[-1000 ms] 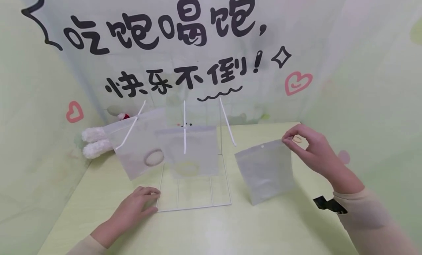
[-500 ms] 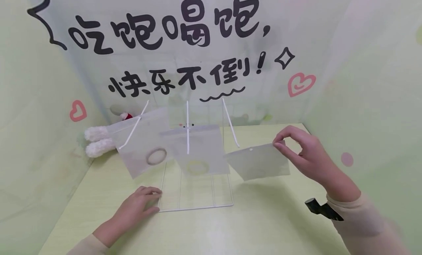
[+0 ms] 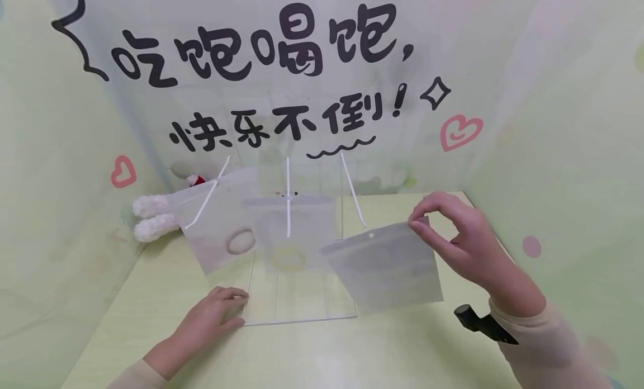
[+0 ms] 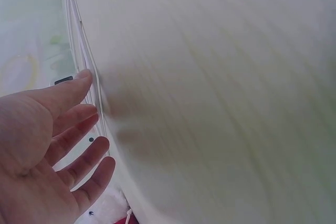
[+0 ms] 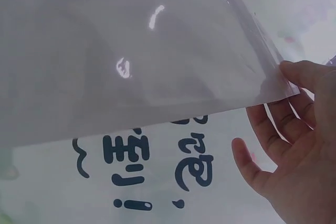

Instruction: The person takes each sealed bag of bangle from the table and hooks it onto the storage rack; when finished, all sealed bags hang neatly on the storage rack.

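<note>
My right hand (image 3: 460, 243) pinches the top corner of a translucent zip bag (image 3: 387, 266) between thumb and fingertips. The bag, with a small hole in its top edge, hangs tilted just below the right prong of a white wire rack (image 3: 302, 322). In the right wrist view the bag (image 5: 157, 61) looks glossy, and I make out nothing inside it. Similar bags hang on the other prongs: the left bag (image 3: 216, 221) shows a brownish ring, the middle bag (image 3: 297, 232) a yellow one. My left hand (image 3: 203, 322) touches the rack's front left base corner with fingers loosely extended.
White fluffy plush legs (image 3: 156, 218) lie behind the rack at left. The rack stands on a pale wooden table (image 3: 322, 355). Printed curtains with black lettering (image 3: 302, 121) enclose the back and sides. A black device (image 3: 483, 325) sits at the right cuff.
My right hand has carried its bag leftward toward the right prong; the bag swung up, then down again. My left hand stays at the rack's base.
</note>
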`<action>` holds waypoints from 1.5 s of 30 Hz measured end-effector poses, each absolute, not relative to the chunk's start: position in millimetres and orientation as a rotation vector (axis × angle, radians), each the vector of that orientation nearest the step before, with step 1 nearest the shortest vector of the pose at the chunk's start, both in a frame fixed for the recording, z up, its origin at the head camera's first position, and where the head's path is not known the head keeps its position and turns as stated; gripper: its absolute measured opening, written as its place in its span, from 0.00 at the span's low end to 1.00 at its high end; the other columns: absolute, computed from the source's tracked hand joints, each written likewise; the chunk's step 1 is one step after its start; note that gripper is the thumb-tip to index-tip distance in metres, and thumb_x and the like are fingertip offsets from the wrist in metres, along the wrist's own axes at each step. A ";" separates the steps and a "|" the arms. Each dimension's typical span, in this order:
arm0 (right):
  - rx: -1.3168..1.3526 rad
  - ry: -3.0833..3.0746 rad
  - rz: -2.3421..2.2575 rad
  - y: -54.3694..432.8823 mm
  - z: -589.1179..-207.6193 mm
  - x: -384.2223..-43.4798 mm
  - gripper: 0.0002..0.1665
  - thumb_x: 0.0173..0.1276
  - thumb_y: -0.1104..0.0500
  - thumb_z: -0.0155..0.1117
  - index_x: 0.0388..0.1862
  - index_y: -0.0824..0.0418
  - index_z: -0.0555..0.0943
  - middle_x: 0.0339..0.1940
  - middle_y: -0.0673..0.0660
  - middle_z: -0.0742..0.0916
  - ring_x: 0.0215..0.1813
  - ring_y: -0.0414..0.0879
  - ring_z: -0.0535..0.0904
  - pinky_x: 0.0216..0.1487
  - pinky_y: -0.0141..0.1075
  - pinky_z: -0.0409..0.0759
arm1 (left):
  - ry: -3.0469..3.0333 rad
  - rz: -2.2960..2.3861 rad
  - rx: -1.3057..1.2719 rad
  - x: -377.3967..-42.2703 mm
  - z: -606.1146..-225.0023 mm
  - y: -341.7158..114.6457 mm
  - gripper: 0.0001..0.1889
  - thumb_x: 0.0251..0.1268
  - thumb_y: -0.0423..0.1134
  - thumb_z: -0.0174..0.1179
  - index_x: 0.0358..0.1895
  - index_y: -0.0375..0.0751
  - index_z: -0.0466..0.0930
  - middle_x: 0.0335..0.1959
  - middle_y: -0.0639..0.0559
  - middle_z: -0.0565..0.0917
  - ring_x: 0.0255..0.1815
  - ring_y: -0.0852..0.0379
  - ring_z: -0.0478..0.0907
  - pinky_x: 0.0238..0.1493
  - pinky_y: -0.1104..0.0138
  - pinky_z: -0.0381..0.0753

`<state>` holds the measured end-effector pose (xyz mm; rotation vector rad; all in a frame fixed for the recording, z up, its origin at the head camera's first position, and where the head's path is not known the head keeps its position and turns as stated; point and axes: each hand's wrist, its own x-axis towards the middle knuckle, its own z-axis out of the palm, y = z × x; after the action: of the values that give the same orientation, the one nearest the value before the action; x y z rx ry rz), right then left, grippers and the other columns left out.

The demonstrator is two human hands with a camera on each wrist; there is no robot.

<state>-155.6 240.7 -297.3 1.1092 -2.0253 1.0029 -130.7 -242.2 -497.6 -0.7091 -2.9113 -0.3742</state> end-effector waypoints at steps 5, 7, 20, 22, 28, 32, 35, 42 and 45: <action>1.192 -1.899 1.053 228.1 -288.9 -154.1 0.16 0.76 0.56 0.66 0.37 0.70 0.82 0.31 0.53 0.81 0.38 0.37 0.74 0.44 0.25 0.75 | -2.869 -0.361 -0.726 -130.3 -499.5 -241.6 0.23 0.54 0.44 0.78 0.54 0.44 0.88 0.58 0.58 0.85 0.57 0.53 0.80 0.52 0.57 0.89; 1.207 -1.872 1.065 224.6 -286.6 -154.6 0.17 0.76 0.56 0.66 0.36 0.71 0.81 0.31 0.53 0.81 0.38 0.37 0.74 0.43 0.26 0.74 | -2.858 -0.356 -0.733 -130.2 -499.9 -241.3 0.23 0.54 0.44 0.78 0.54 0.44 0.89 0.58 0.58 0.85 0.56 0.53 0.80 0.51 0.57 0.89; 1.122 -1.907 1.039 225.7 -289.1 -161.8 0.07 0.71 0.62 0.68 0.38 0.68 0.84 0.33 0.53 0.84 0.40 0.38 0.77 0.49 0.26 0.77 | -2.906 -0.351 -0.709 -130.4 -498.2 -241.3 0.23 0.56 0.44 0.77 0.55 0.44 0.88 0.59 0.58 0.85 0.57 0.53 0.80 0.54 0.56 0.88; 1.116 -1.909 1.041 224.8 -289.3 -163.0 0.04 0.69 0.65 0.69 0.38 0.67 0.84 0.33 0.53 0.84 0.40 0.38 0.77 0.49 0.26 0.77 | -2.911 -0.350 -0.708 -130.2 -498.2 -241.2 0.23 0.56 0.44 0.77 0.56 0.44 0.88 0.59 0.58 0.85 0.58 0.53 0.80 0.54 0.56 0.88; 1.087 -1.918 1.091 222.9 -290.4 -166.4 0.05 0.63 0.73 0.68 0.38 0.67 0.84 0.33 0.53 0.86 0.40 0.38 0.80 0.48 0.26 0.78 | -2.905 -0.347 -0.713 -129.7 -496.8 -240.3 0.23 0.56 0.44 0.77 0.55 0.44 0.88 0.59 0.57 0.85 0.57 0.53 0.80 0.53 0.56 0.89; 1.053 -1.932 1.115 222.1 -294.0 -169.3 0.09 0.61 0.76 0.68 0.38 0.67 0.84 0.33 0.53 0.86 0.40 0.38 0.81 0.47 0.27 0.79 | -2.909 -0.339 -0.714 -129.5 -496.0 -240.0 0.23 0.56 0.45 0.77 0.56 0.43 0.88 0.60 0.56 0.85 0.58 0.52 0.80 0.54 0.56 0.89; 1.028 -1.949 1.111 220.9 -297.8 -172.6 0.12 0.58 0.78 0.69 0.37 0.66 0.84 0.33 0.53 0.86 0.40 0.37 0.81 0.47 0.26 0.79 | -2.901 -0.332 -0.720 -129.4 -496.1 -239.8 0.23 0.56 0.44 0.77 0.55 0.43 0.88 0.59 0.56 0.85 0.57 0.52 0.80 0.53 0.57 0.89; 0.951 -1.976 1.082 219.7 -304.2 -183.2 0.11 0.59 0.77 0.70 0.38 0.66 0.84 0.33 0.54 0.87 0.41 0.36 0.81 0.50 0.23 0.79 | -2.888 -0.347 -0.722 -129.5 -498.0 -239.8 0.22 0.56 0.44 0.77 0.55 0.43 0.88 0.59 0.57 0.85 0.57 0.53 0.80 0.52 0.58 0.89; 0.907 -1.996 1.051 220.1 -306.4 -188.4 0.10 0.59 0.76 0.71 0.37 0.65 0.84 0.33 0.54 0.87 0.41 0.36 0.81 0.50 0.23 0.79 | -2.894 -0.350 -0.711 -129.8 -499.4 -240.0 0.23 0.56 0.44 0.77 0.55 0.44 0.88 0.59 0.58 0.84 0.57 0.54 0.80 0.52 0.57 0.89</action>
<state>-188.4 220.1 -306.4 0.9069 -1.9962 1.0510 -129.8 -240.0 -499.4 -0.7110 -2.8939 -0.3497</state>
